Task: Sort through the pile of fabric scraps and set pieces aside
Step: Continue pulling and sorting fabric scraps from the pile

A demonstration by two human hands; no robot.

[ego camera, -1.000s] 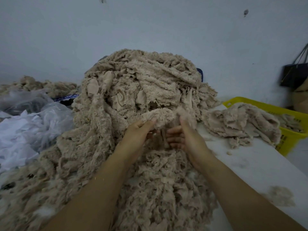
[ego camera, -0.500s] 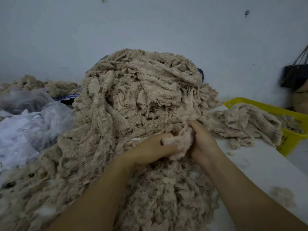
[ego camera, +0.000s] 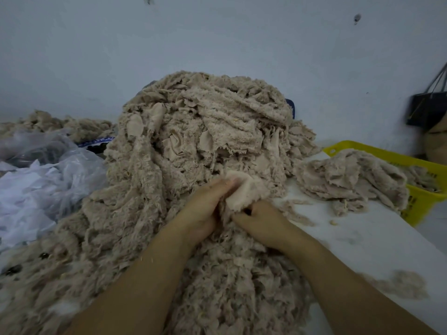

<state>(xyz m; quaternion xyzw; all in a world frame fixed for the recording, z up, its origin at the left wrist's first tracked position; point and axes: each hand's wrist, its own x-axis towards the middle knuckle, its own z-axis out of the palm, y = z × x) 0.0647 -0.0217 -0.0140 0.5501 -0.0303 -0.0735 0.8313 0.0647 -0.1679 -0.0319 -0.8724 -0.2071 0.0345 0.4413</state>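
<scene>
On your left lies a crumpled clear plastic bag (ego camera: 60,170), with white sheets (ego camera: 21,197) bunched just in front of it. You work at a white table (ego camera: 375,238) that stands against a pale wall (ego camera: 217,39); the wall carries a small dark mark (ego camera: 357,18) high on your right. At the table's far right corner you have a yellow plastic basket (ego camera: 422,205). Beyond it a dark bag (ego camera: 427,110) hangs by thin straps, above something brown (ego camera: 437,143) you cannot make out.
</scene>
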